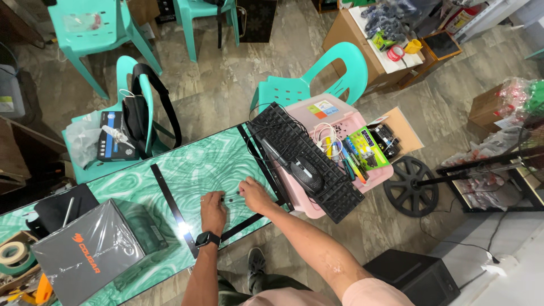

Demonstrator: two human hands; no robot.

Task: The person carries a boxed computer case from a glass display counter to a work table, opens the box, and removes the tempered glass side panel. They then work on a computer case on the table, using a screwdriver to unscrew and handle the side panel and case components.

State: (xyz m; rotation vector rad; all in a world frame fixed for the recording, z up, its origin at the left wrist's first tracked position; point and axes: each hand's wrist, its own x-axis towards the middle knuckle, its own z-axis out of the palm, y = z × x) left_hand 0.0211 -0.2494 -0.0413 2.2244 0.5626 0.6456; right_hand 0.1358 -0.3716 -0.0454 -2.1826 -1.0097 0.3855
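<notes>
Small dark screws lie on the green marbled table, between the two hands. In the head view the left hand, a black watch on its wrist, rests fingers-down beside them, loosely curled. The right hand pinches at one with narrow fingertips. A black keyboard and mouse sit on a pink tray nearby. A wrapped grey box stands left.

Both hands on green table w/ small black parts
</notes>
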